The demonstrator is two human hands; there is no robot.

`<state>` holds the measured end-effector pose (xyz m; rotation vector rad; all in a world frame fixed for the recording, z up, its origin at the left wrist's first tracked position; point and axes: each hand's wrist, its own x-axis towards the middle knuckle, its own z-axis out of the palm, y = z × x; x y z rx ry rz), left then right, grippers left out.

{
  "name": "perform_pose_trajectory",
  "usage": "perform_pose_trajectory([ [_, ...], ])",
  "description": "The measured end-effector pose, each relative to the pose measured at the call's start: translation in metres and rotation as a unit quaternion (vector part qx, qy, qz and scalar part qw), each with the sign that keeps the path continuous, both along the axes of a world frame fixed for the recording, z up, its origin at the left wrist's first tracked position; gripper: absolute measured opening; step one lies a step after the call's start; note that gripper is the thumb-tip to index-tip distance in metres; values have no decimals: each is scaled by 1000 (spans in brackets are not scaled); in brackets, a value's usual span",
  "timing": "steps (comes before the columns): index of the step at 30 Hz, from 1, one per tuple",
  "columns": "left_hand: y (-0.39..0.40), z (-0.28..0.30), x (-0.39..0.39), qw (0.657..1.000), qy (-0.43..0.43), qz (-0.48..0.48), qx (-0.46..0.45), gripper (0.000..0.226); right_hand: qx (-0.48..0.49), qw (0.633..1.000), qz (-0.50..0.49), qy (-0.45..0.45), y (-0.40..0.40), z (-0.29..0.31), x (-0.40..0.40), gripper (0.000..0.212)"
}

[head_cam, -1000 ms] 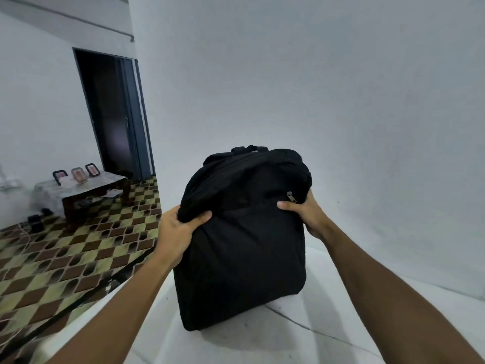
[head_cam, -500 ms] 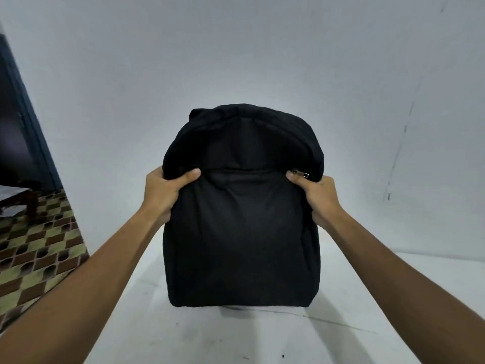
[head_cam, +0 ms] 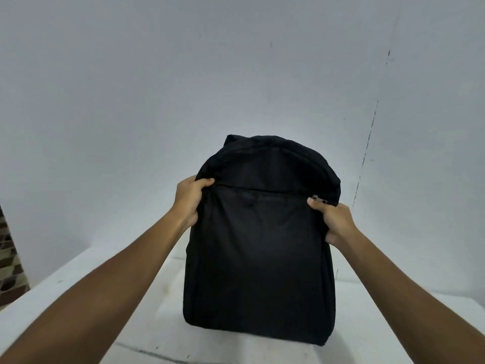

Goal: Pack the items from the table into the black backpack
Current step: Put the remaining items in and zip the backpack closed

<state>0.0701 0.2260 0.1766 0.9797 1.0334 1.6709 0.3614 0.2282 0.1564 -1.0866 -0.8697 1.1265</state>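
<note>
Fingers of left hand (head_cam: pixel 189 199) and right hand (head_cam: pixel 334 220) are hidden behind black backpack (head_cam: pixel 259 248); only thumbs are seen. Backpack interior and contents cannot be determined. Tiled floor (head_cam: pixel 9 261) is cut off at left edge. Zip pull (head_cam: pixel 319 199) detail too small to tell.

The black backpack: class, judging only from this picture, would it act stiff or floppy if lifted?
Probably floppy: the black backpack creases where both hands, left and right, grip it. Its top slumps, so it may sag. It could tip if released.
</note>
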Motion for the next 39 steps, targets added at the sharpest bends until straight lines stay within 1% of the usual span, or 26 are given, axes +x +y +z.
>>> perform_pose_trajectory([
  [4, 36, -6, 1, 999, -8, 2, -33, 16, -15, 1000, -4, -3, 30, -3, -3, 14],
  [7, 57, -20, 2, 998, -19, -3, -62, 17, -25, 999, -18, -10, 48, -14, -5, 20],
  [10, 71, -29, 6, 997, -33, -6, -68, 17, -22, 999, -33, -25, 62, -23, -4, 28],
  [14, 83, -27, 5, 997, -47, -5, -63, 19, 2, 998, -37, -44, 74, -21, -1, 24],
  [16, 86, -26, 4, 998, -46, -5, -50, 20, 15, 997, -52, -52, 80, -20, 2, 27],
  [18, 87, -28, 7, 999, -30, -6, -34, 17, 17, 995, -66, -69, 84, -23, 5, 31],
  [19, 88, -31, 9, 1000, -8, -1, -28, 15, 13, 994, -70, -85, 86, -27, 6, 32],
  [21, 89, -36, 13, 997, 80, 17, -13, 14, 12, 988, -72, -139, 86, -35, 10, 39],
  [22, 89, -40, 13, 993, 119, 27, -8, 21, 18, 983, -68, -172, 85, -37, 13, 47],
  [23, 88, -45, 12, 990, 136, 31, -5, 30, 31, 978, -54, -199, 81, -39, 16, 59],
  [24, 85, -53, 10, 990, 136, 28, 0, 41, 46, 975, -33, -213, 77, -41, 19, 72],
  [26, 75, -74, 5, 991, 131, 21, 19, 64, 61, 978, 0, -201, 68, -48, 26, 93],
  [27, 68, -88, 2, 990, 140, 13, 22, 77, 59, 981, 6, -184, 62, -55, 29, 97],
  [28, 59, -104, 1, 989, 149, -1, 19, 86, 57, 985, 11, -165, 55, -64, 31, 96],
  [30, 39, -139, -1, 987, 155, -44, -11, 98, 44, 988, 18, -146, 40, -91, 32, 92],
  [31, 31, -154, -1, 986, 150, -66, -30, 100, 36, 989, 24, -144, 33, -107, 31, 96],
  [32, 24, -168, 0, 984, 151, -84, -47, 98, 25, 988, 30, -146, 27, -122, 29, 105],
  [33, 20, -178, 2, 981, 160, -93, -61, 93, 16, 988, 34, -152, 23, -134, 26, 112],
  [34, 19, -187, 4, 979, 171, -87, -73, 84, 7, 987, 33, -157, 21, -143, 23, 115],
  [36, 27, -192, 10, 975, 194, -49, -100, 72, -6, 988, 18, -156, 21, -146, 18, 109],
  [38, 32, -190, 16, 972, 199, -17, -127, 70, -23, 987, -7, -159, 25, -143, 14, 94],
  [39, 33, -188, 19, 972, 198, -8, -129, 74, -29, 987, -18, -160, 27, -142, 13, 88],
])
